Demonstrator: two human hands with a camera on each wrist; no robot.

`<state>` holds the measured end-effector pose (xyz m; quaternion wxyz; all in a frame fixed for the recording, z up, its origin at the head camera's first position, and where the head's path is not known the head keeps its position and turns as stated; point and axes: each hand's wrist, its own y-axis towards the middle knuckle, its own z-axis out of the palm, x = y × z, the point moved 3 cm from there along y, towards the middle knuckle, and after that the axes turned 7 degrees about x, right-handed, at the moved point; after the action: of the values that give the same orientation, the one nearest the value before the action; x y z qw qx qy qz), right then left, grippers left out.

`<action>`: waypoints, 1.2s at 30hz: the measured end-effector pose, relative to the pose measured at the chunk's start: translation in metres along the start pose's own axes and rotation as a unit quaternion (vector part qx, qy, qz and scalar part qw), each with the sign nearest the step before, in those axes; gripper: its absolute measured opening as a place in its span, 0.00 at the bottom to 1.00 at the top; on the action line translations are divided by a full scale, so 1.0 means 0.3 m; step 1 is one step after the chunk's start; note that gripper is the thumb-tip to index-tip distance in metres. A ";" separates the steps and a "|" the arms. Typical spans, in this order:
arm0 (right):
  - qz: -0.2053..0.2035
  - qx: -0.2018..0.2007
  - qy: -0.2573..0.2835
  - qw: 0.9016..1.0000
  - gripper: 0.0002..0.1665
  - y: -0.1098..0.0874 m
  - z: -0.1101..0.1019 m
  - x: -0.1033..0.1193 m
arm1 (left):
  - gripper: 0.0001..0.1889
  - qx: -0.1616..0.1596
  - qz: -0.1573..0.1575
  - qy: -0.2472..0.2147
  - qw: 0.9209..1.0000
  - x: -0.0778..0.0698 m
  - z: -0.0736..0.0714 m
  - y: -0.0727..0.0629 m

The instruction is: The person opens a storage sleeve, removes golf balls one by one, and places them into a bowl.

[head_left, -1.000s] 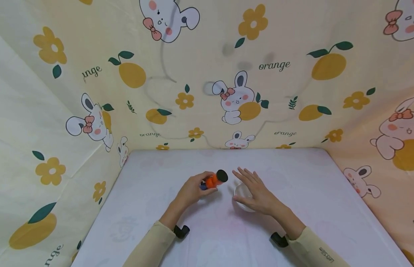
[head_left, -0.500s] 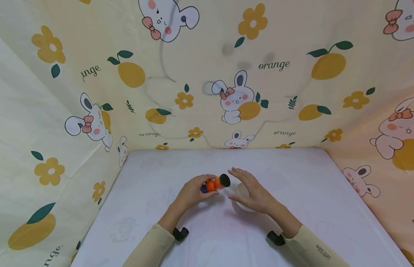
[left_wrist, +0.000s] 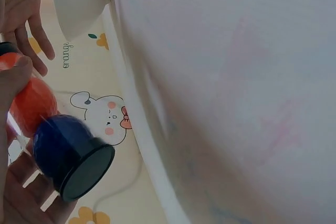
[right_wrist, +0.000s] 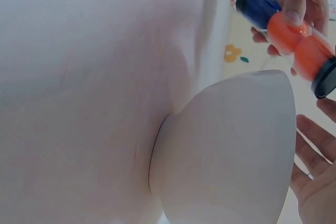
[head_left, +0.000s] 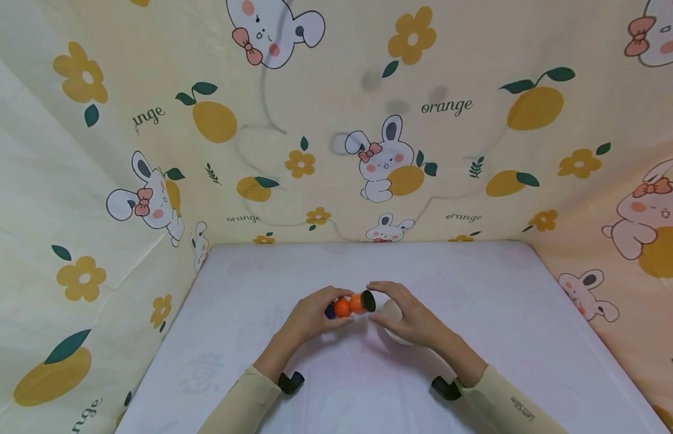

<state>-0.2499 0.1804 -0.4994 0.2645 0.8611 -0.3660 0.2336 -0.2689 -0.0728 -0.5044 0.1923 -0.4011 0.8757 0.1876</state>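
My left hand [head_left: 309, 314] grips a clear tube [head_left: 349, 305] with orange and blue balls inside and a dark cap at each end. The tube lies tilted above the table, its orange end pointing right. In the left wrist view the blue ball [left_wrist: 63, 142] sits by the near cap [left_wrist: 88, 170]. My right hand [head_left: 417, 318] is spread beside the other cap [head_left: 368, 301], fingers loosely bent and holding nothing; whether a fingertip touches the cap I cannot tell. A white bowl [right_wrist: 231, 145] stands on the table below the right hand, partly hidden by it in the head view.
A white cloth covers the table [head_left: 271, 271]. Patterned curtains [head_left: 325, 120] with rabbits and oranges close it in at the back and both sides. Each wrist carries a small black camera mount [head_left: 291, 383].
The tube has tipped nearer to level and shifted slightly right in my left hand. My right hand has moved left, its fingers coming close to the tube's right cap. The bowl has stayed put.
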 end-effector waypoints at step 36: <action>-0.030 0.004 0.056 0.998 0.27 0.001 -0.001 0.025 | 0.27 0.045 0.023 -0.040 0.998 0.014 0.009 -0.028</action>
<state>-0.2456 0.1767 -0.4947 0.2882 0.8583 -0.3237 0.2747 -0.2644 -0.0792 -0.5102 0.2407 -0.3642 0.8837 0.1688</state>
